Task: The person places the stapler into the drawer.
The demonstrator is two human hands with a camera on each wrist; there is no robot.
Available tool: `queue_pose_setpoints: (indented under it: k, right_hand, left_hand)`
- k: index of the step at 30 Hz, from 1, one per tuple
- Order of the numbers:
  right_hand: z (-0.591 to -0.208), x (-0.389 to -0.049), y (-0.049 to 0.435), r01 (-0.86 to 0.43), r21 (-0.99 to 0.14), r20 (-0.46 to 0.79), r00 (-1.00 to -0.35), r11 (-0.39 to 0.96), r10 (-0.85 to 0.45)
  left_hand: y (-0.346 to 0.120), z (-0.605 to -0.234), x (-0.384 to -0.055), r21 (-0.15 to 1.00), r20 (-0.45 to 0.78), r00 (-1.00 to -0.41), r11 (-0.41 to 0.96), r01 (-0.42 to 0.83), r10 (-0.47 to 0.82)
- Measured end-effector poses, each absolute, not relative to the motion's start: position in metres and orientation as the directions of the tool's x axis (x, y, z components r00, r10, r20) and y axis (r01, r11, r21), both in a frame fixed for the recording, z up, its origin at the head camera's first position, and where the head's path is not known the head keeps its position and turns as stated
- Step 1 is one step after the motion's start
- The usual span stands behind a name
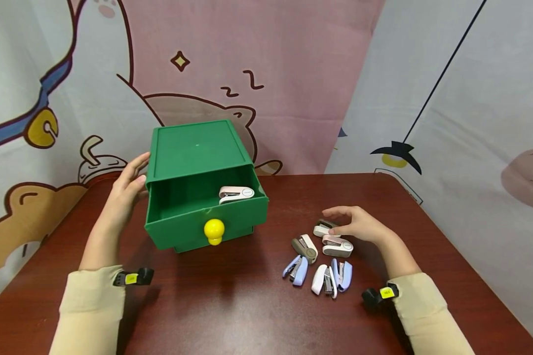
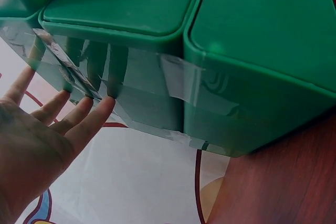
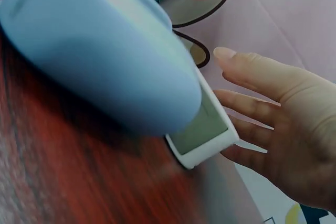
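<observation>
A shiny red-brown table (image 1: 257, 320) stands in front of a pink and white cloth (image 1: 302, 74) with cartoon animals on it. The left hand (image 1: 123, 195) has its fingers out straight against the side of a green drawer box (image 1: 200, 150). A pink and white stapler (image 1: 236, 194) sits in the pulled-out drawer. The right hand (image 1: 361, 227) has loose, open fingers by a dark and white stapler (image 1: 322, 230). Five more staplers (image 1: 337, 246) lie near it.

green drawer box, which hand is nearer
Left: the left hand is at the left side of the green drawer box; the right hand is off to its right, by the staplers.
</observation>
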State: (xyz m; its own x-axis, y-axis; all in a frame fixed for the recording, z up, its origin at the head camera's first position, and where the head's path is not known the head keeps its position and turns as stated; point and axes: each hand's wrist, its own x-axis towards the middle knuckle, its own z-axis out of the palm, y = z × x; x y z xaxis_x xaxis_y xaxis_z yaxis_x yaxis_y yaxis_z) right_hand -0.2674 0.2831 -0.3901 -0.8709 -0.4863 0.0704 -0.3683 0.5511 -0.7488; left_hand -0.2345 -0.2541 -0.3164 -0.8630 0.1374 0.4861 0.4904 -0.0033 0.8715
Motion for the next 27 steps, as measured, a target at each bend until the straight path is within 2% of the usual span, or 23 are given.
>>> queue_pose_setpoints:
  k: [16, 27]
  right_hand:
    - [-0.405, -0.272, 0.291, -0.301, -0.775, 0.005, -0.882, 0.556, -0.471]
    - [-0.410, -0.269, 0.282, -0.357, -0.762, 0.104, -0.891, 0.540, -0.441]
  left_hand:
    - [-0.254, -0.315, -0.233, 0.874, 0.474, -0.868, 0.042, 0.484, 0.145]
    - [-0.254, -0.315, -0.233, 0.873, 0.478, -0.866, 0.030, 0.487, 0.146]
